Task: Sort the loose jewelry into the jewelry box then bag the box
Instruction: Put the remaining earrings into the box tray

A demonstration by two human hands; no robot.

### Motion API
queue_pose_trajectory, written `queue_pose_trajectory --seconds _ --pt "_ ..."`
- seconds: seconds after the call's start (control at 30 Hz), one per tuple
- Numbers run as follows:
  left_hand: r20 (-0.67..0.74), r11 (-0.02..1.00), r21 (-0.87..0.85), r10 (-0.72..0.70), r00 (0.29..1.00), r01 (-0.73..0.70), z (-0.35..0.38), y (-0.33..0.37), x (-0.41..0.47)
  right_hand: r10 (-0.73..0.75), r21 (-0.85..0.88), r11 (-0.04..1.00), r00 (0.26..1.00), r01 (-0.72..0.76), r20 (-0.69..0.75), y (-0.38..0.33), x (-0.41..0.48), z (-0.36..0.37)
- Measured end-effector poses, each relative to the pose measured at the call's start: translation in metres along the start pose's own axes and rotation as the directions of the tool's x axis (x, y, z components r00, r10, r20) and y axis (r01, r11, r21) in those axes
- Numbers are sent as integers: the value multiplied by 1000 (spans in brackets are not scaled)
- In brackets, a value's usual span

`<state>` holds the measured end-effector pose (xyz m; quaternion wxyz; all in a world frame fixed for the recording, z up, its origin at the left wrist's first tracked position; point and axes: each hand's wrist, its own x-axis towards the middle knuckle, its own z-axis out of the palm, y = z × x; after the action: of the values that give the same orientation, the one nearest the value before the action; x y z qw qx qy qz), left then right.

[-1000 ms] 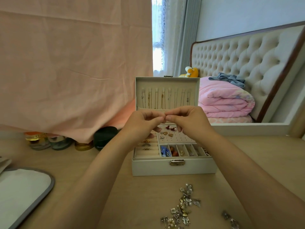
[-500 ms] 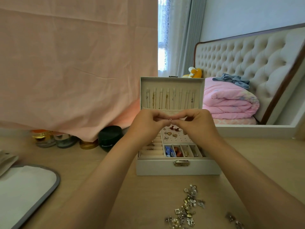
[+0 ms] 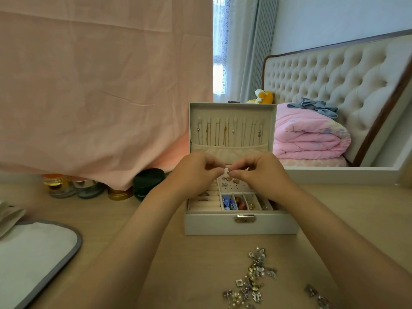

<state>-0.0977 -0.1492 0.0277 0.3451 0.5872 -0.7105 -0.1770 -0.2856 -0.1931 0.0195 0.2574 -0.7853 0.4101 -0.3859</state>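
Left hand (image 3: 196,175) and right hand (image 3: 260,172) pinch a tiny jewelry piece (image 3: 227,171) over the jewelry box (image 3: 240,226), fingers (image 3: 235,174) curled; light and slippery, it likely needs gripping by its edges.

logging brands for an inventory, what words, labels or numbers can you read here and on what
Nothing here reads as legible text.
black round case: a faint pale mark low on its side, too blurred to read.
jars beside it: any labels too small and blurred to read.
jewelry box and its clasp: no lettering visible.
small jewelry piece: too small to show any mark.
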Motion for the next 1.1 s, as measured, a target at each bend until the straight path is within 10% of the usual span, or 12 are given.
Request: queue_pose_trajectory --seconds 0.27,1.1 --pt "171 906 412 24 985 -93 1 -7 2 -55 -375 921 990 99 127 6 -1 9" --pt "183 903 410 60 981 -131 2 -12 4 -244 -532 786 949 314 201 3 1 7"
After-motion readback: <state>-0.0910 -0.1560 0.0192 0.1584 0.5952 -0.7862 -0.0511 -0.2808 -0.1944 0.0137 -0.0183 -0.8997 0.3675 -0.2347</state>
